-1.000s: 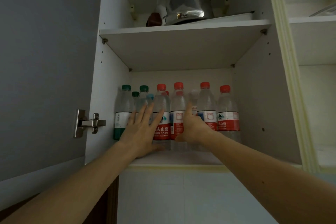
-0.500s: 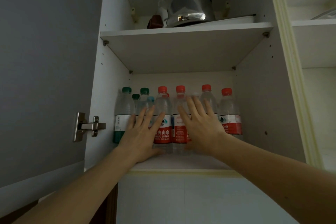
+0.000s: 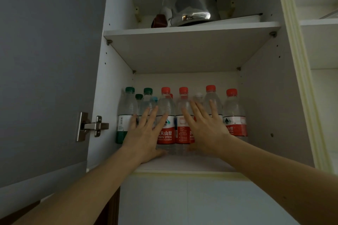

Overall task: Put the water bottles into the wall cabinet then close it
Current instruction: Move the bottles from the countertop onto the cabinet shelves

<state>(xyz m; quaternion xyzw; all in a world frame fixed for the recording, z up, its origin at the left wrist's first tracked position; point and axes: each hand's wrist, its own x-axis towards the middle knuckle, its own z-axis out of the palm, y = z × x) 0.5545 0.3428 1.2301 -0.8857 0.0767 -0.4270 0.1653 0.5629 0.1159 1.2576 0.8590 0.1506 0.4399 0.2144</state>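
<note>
1. The wall cabinet (image 3: 270, 97) stands open, its grey door (image 3: 45, 78) swung out to the left with a metal hinge (image 3: 92, 126) showing on the inner face.
2. The water bottles (image 3: 182, 118) stand upright in a row on the lower shelf (image 3: 192, 163), inside the cabinet; green-capped ones sit at the left, red-capped ones from the middle to the right, with a few more caps visible behind.
3. The left hand (image 3: 144, 135) lies flat against the fronts of the left and middle bottles, fingers straight and spread, holding nothing.
4. The right hand (image 3: 206, 129) lies flat against the fronts of the red-labelled bottles right of centre, fingers likewise straight and spread, holding nothing.
5. The two hands are apart, with one red-labelled bottle (image 3: 166, 129) showing between them.
6. The rightmost bottle (image 3: 235, 115) stands just beside the right hand; contact cannot be told.
7. On the upper shelf (image 3: 192, 30) sit a steel kettle (image 3: 192, 3) and a small dark brown object (image 3: 159, 22) at its left.
</note>
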